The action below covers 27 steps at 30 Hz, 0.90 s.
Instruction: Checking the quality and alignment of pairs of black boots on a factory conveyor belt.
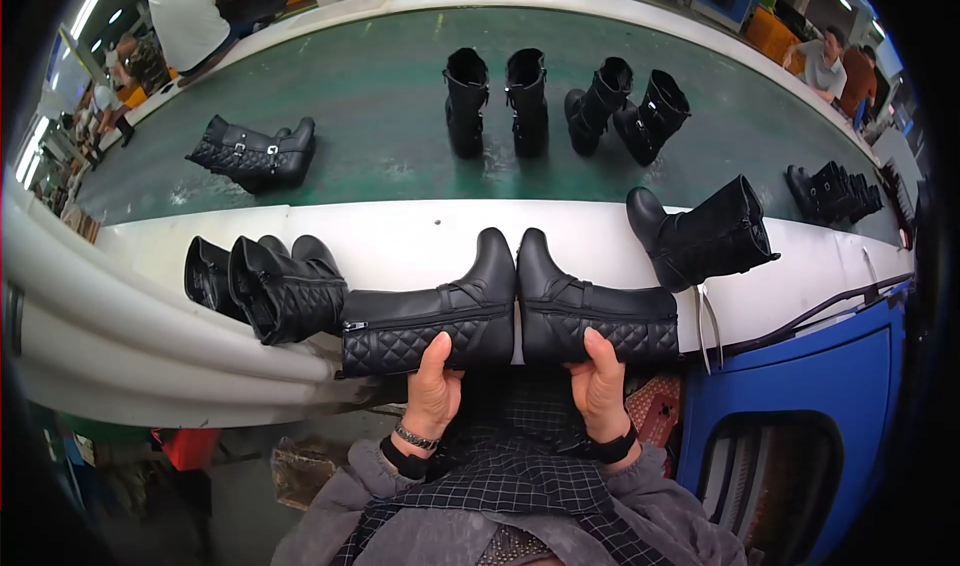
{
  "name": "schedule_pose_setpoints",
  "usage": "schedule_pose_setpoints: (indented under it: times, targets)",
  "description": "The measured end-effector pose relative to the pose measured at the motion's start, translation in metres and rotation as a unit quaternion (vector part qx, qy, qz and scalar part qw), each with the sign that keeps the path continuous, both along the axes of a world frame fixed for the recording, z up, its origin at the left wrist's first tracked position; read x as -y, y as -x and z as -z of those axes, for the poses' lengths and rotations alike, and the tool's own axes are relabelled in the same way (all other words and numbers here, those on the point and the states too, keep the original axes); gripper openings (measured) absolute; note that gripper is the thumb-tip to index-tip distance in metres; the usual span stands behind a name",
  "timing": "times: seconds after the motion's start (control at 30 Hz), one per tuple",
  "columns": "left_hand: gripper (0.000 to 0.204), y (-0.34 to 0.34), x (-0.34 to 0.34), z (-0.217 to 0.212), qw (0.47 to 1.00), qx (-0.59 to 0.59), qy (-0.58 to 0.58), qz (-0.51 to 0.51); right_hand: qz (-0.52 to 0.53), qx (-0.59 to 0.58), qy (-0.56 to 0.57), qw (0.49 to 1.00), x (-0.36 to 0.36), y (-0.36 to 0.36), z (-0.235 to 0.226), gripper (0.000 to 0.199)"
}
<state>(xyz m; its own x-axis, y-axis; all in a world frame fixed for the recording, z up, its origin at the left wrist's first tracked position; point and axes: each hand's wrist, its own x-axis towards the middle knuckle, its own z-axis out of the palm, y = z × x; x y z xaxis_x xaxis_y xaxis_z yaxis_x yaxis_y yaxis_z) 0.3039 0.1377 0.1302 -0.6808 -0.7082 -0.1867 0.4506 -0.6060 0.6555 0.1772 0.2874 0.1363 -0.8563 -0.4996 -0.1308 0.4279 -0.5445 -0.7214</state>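
Observation:
Two black quilted boots lie on their sides at the near edge of the white ledge, soles nearly touching and toes pointing away from me. My left hand (433,391) grips the left boot (430,331), its thumb on the quilted shaft and its fingers hidden underneath. Likewise, my right hand (598,386) has its thumb on the shaft of the right boot (600,321), fingers out of sight below. A zipper runs along each shaft. To the left stands a pair of black quilted boots (285,291); on the right, another black boot (705,231) leans over on the ledge.
Beyond the white ledge (390,231), several black boots (467,106) stand on the green conveyor belt (370,96), with a buckled pair (255,154) lying at left. A pale curved duct (150,316) and a blue machine (800,396) flank me. Metal tongs (708,326) hang nearby. Other people work farther off.

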Motion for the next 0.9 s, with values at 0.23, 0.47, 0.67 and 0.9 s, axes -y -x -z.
schedule_pose_setpoints:
  times: [0.23, 0.47, 0.67, 0.9]
  targets:
    - [0.035, 0.005, -0.002, 0.005, 1.0, 0.007, 0.013, 0.018, 0.034, -0.01, -0.002, 0.999, 0.003, -0.003, 0.003, 0.03]
    - [0.035, 0.0, -0.003, 0.009, 0.999, 0.023, 0.028, 0.024, 0.031, -0.01, -0.007, 0.999, 0.002, -0.003, 0.008, 0.031]
    - [0.033, -0.001, -0.004, 0.008, 0.999, 0.026, 0.034, 0.027, 0.036, -0.001, -0.007, 0.999, 0.0, -0.002, 0.009, 0.029]
    - [0.033, -0.002, -0.004, 0.011, 0.998, 0.023, 0.037, 0.038, 0.0, 0.015, 0.021, 1.0, -0.005, 0.0, 0.005, 0.033]
